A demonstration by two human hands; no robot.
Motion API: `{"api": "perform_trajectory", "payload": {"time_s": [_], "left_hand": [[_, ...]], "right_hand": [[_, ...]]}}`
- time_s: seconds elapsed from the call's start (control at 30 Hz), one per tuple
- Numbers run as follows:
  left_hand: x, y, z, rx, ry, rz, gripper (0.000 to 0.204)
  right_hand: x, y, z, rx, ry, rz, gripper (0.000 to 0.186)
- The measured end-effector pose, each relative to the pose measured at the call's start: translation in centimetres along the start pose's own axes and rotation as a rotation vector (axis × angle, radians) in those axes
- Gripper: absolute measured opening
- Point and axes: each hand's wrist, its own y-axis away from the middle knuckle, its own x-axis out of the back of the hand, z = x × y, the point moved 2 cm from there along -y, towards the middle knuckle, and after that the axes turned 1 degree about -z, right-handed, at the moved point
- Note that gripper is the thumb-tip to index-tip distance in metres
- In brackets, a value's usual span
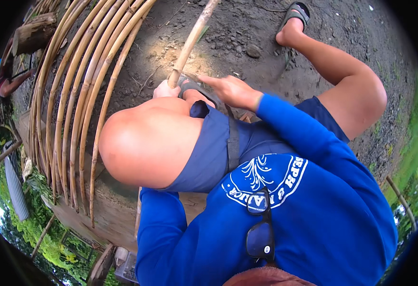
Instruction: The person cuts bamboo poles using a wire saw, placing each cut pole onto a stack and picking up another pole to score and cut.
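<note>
A long pale bamboo pole [190, 45] slants from the top of the view down to my left knee. Near its lower end my left hand [165, 90] is closed around it, partly hidden behind the knee. My right hand [235, 91] is closed on a knife, its fingers pointing toward the pole. The thin dark knife blade [186, 74] reaches across to the pole just above my left hand and seems to touch it. The knife's handle is mostly covered by my fingers.
Several long bamboo poles [78, 90] lie side by side at the left. Beyond them are a cut log [35, 33] and another person's arm [16, 84]. My sandalled foot [295, 21] rests on dark stony soil. Glasses [260, 229] hang from my blue shirt.
</note>
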Motion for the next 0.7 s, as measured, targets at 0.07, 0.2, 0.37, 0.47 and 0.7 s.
{"api": "perform_trajectory", "payload": {"time_s": [0.07, 0.2, 0.37, 0.47, 0.7], "left_hand": [[0.3, 0.1, 1.8, 0.003, 0.018, 0.001, 0.037], [0.5, 0.9, 3.3, 0.007, 0.014, -0.025, 0.034], [-0.5, -0.4, 0.2, -0.005, 0.080, 0.017, 0.030], [-1.3, -0.8, 0.0, -0.038, 0.171, -0.059, 0.030], [-0.8, -3.1, -0.1, -0.160, 0.510, -0.320, 0.028]], "right_hand": [[0.7, 3.2, 0.2, -0.072, 0.059, 0.011, 0.062], [0.5, -1.4, 0.5, -0.048, 0.060, 0.029, 0.061], [-2.3, -6.0, 0.2, 0.063, 0.036, 0.059, 0.062], [1.2, 2.6, 0.2, -0.171, 0.011, -0.062, 0.060], [-1.4, -7.7, 1.2, 0.055, 0.105, 0.110, 0.058]]}}
